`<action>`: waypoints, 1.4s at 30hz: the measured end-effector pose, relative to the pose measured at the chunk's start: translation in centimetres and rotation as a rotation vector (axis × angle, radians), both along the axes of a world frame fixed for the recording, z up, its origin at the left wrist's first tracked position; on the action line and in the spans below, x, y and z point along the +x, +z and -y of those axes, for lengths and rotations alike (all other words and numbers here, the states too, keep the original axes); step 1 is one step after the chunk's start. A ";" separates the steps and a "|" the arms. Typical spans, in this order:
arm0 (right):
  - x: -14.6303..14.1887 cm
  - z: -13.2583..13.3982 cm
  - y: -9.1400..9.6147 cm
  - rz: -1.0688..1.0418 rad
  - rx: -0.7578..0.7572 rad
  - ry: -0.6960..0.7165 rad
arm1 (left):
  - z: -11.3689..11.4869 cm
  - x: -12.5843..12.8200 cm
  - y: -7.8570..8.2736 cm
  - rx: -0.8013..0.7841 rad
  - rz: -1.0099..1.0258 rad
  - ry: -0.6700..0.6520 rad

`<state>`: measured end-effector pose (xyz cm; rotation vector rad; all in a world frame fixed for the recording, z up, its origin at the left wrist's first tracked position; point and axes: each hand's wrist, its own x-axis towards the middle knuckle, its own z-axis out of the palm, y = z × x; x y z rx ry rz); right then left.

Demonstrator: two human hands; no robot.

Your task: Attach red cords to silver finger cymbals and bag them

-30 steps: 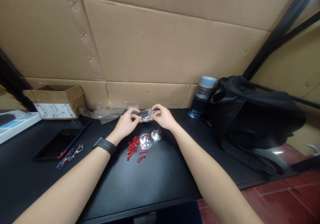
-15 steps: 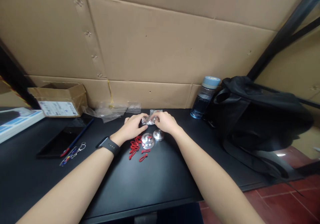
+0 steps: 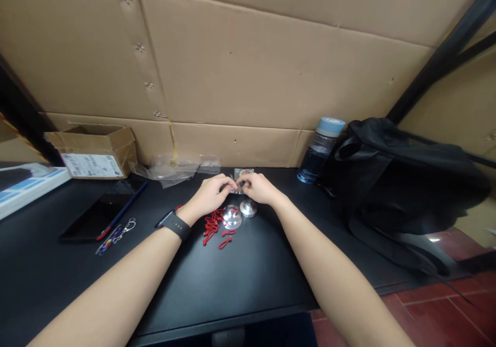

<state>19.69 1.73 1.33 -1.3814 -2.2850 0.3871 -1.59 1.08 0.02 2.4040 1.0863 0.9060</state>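
Observation:
My left hand (image 3: pixel 209 194) and my right hand (image 3: pixel 259 188) meet over the black table (image 3: pixel 240 280), fingertips pinching a small clear plastic bag (image 3: pixel 239 174) with something shiny inside. Just below the hands stand two round silver metal pieces (image 3: pixel 232 216), the smaller one (image 3: pixel 248 208) on the right. A pile of red cord loops (image 3: pixel 212 226) lies to their left, with two loose ones (image 3: pixel 225 242) in front. A black watch (image 3: pixel 172 224) is on my left wrist.
Crumpled clear plastic bags (image 3: pixel 170 170) lie against the cardboard wall. At the left are a cardboard box (image 3: pixel 95 151), a white-blue box (image 3: pixel 23 187), a dark tablet (image 3: pixel 95 217) with a pen, and a keyring (image 3: pixel 116 232). A water bottle (image 3: pixel 320 150) and black backpack (image 3: pixel 403 182) stand right.
Both hands drew closer together and nearer the metal pieces while gripping the small bag, which is now bunched up between the fingertips. The view shifted slightly left.

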 end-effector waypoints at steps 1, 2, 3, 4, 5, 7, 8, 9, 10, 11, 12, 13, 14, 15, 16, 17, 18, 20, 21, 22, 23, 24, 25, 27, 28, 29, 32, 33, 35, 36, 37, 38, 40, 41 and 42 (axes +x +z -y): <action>0.1 -0.1 -0.1 -0.013 -0.001 0.023 | 0.0 0.0 -0.1 0.018 -0.022 -0.001; 0.1 -0.2 -0.2 -0.019 0.003 0.023 | 0.0 0.0 -0.2 0.035 -0.052 0.001; 0.1 -0.2 -0.3 -0.019 0.011 0.008 | 0.1 0.0 -0.4 0.050 -0.086 0.002; 0.1 -0.2 -0.4 -0.014 0.019 -0.014 | 0.2 0.0 -0.5 0.062 -0.121 0.005; 0.0 -0.2 -0.4 -0.006 0.027 -0.037 | 0.3 0.0 -0.6 0.071 -0.155 0.009; -0.1 -0.1 -0.4 0.018 0.033 -0.078 | 0.5 0.1 -0.7 0.088 -0.227 0.030; -0.2 0.0 -0.3 0.035 0.026 -0.088 | 0.6 0.1 -0.7 0.099 -0.267 0.059; -0.2 0.0 -0.3 0.054 0.016 -0.090 | 0.7 0.1 -0.7 0.114 -0.307 0.097; -0.3 0.0 -0.2 0.074 0.006 -0.080 | 0.8 0.0 -0.8 0.130 -0.341 0.137; -0.3 0.0 -0.2 0.094 0.001 -0.060 | 0.8 0.0 -0.8 0.147 -0.369 0.174; -0.3 -0.1 -0.2 0.111 0.007 -0.029 | 0.8 -0.1 -0.8 0.162 -0.386 0.203; -0.4 -0.1 -0.2 0.122 0.024 0.006 | 0.7 -0.2 -0.8 0.174 -0.394 0.218; -0.4 -0.2 -0.2 0.128 0.043 0.042 | 0.6 -0.3 -0.9 0.182 -0.393 0.223; -0.4 -0.2 -0.2 0.130 0.058 0.073 | 0.5 -0.4 -0.9 0.186 -0.382 0.226; -0.4 -0.2 -0.3 0.132 0.063 0.098 | 0.3 -0.5 -1.0 0.188 -0.366 0.231; -0.5 -0.2 -0.4 0.132 0.063 0.111 | 0.2 -0.5 -1.0 0.189 -0.346 0.238; -0.6 -0.1 -0.5 0.130 0.064 0.109 | 0.1 -0.5 -1.0 0.188 -0.323 0.247; -0.7 -0.1 -0.6 0.119 0.085 0.075 | -0.1 -0.4 -1.0 0.183 -0.277 0.264; -0.8 0.0 -0.6 0.103 0.106 0.052 | -0.1 -0.4 -0.9 0.179 -0.256 0.270; -0.9 -0.1 -0.5 0.078 0.125 0.036 | -0.1 -0.3 -0.8 0.174 -0.234 0.277; -0.9 -0.1 -0.5 0.041 0.136 0.028 | -0.1 -0.3 -0.6 0.167 -0.210 0.285; -0.9 -0.2 -0.4 -0.009 0.133 0.024 | -0.1 -0.2 -0.4 0.156 -0.182 0.293; -0.8 -0.2 -0.3 -0.073 0.111 0.024 | -0.1 -0.2 -0.3 0.142 -0.152 0.300; -0.8 -0.4 -0.2 -0.236 0.017 0.040 | -0.2 -0.3 0.0 0.113 -0.093 0.309; -0.8 -0.4 -0.2 -0.332 -0.049 0.054 | -0.3 -0.5 0.1 0.101 -0.066 0.307; -0.9 -0.4 -0.2 -0.432 -0.123 0.069 | -0.5 -0.6 0.1 0.091 -0.043 0.300; -1.3 -0.2 -0.2 -0.681 -0.310 0.096 | -0.9 -1.1 0.0 0.068 0.000 0.269; -1.5 -0.1 -0.1 -0.729 -0.347 0.097 | -1.0 -1.3 0.0 0.061 0.005 0.257; -1.7 0.1 0.3 -0.769 -0.377 0.096 | -1.0 -1.4 -0.1 0.051 0.004 0.242; -1.7 0.1 0.5 -0.770 -0.374 0.092 | -1.0 -1.4 0.0 0.050 -0.001 0.238; -1.5 0.1 0.9 -0.760 -0.360 0.082 | -0.9 -1.4 0.0 0.052 -0.010 0.234; -1.3 0.2 1.3 -0.738 -0.338 0.066 | -0.8 -1.3 0.0 0.058 -0.024 0.229; -0.6 0.3 2.2 -0.677 -0.272 0.020 | -0.5 -1.1 0.1 0.076 -0.058 0.208; -0.1 0.4 2.7 -0.648 -0.244 -0.005 | -0.4 -1.0 0.1 0.086 -0.075 0.193; 0.5 0.5 3.2 -0.626 -0.230 -0.028 | -0.4 -0.9 0.1 0.096 -0.091 0.178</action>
